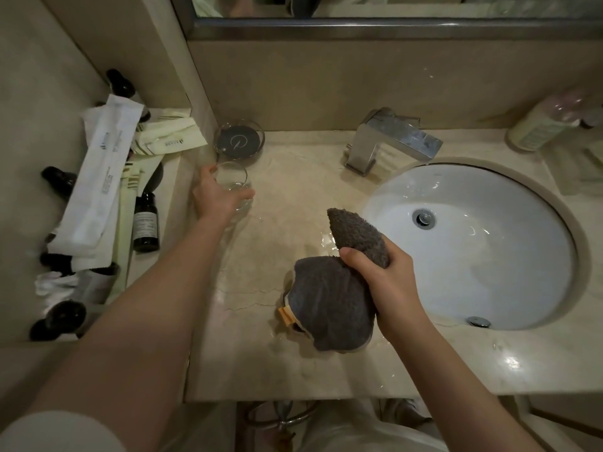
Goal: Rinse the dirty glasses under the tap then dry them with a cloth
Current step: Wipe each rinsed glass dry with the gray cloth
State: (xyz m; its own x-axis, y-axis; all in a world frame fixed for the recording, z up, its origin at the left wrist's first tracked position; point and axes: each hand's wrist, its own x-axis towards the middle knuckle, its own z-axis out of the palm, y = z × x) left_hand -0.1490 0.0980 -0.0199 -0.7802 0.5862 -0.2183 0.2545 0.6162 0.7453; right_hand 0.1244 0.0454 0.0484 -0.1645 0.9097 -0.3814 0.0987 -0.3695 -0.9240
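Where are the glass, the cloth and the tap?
glass [235, 177]: head view, on its clear rim.
cloth [329, 305]: head view, on its hanging grey middle.
tap [401, 137]: head view, on its metal spout.

A dark grey terry cloth with an orange tag showed against a beige, faintly veined marble countertop, beside a white basin and a silver chrome tap. A clear drinking glass stood near a clear glass dish with a black insert, while dark brown bottles lay among white and pale cream sachets.
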